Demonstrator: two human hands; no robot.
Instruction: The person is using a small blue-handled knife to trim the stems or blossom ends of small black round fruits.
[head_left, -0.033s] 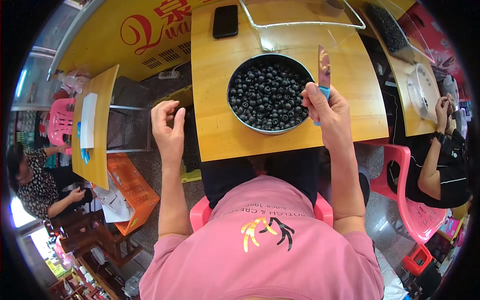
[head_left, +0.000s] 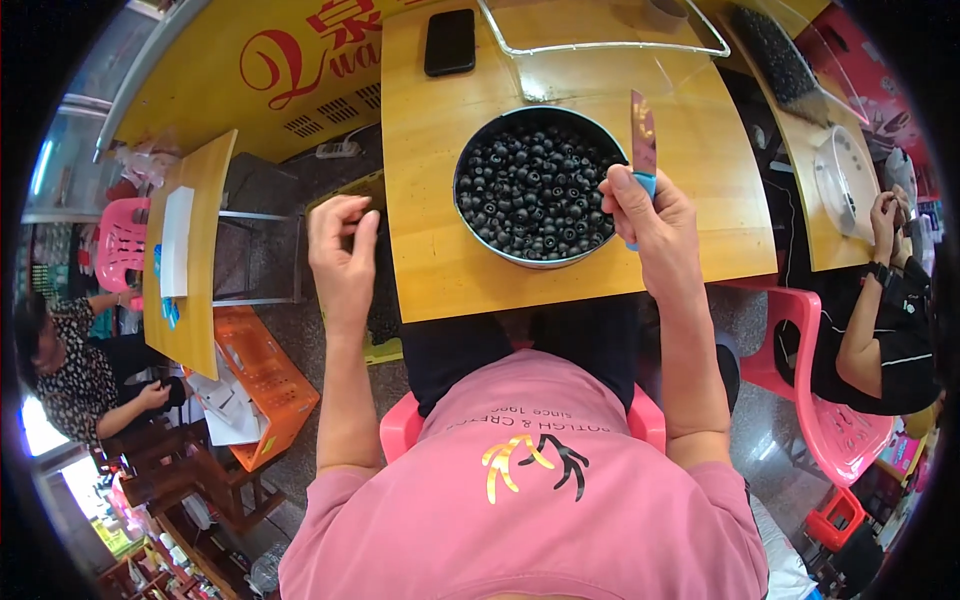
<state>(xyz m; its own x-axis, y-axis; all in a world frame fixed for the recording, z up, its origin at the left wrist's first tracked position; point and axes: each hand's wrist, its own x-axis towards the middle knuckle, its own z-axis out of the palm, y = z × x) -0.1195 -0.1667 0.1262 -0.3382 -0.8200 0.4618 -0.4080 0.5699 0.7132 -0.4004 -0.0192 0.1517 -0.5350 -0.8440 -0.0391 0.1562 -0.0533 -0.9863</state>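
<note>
On my feed the left hand (head_left: 343,265) has drifted slightly rightward, and the right hand (head_left: 658,225) has shifted a touch left with the knife (head_left: 644,140); the bowl (head_left: 545,264) has hardly moved. The right fingers are closed around the knife's blue handle (head_left: 645,184), its tip toward the top of the frame. The left fingers are curled with the thumb near them, just left of the desk (head_left: 430,270); I cannot tell whether they pinch anything.

The fruit (head_left: 545,190), dark and round, fills much of the bowl in the upper middle of the frame. I'd judge the work under way, but I can't make out which pieces are done or how many are left; I see the knife touching none.

The desk is yellowish wood, with a phone (head_left: 450,43) near its top and a white-rimmed tray (head_left: 600,49) right of it. At the far right a co-worker (head_left: 862,330) sits on a pink chair (head_left: 800,340) by a clear tub (head_left: 840,180); another person (head_left: 75,350) is far left, near an orange crate (head_left: 270,370)
</note>
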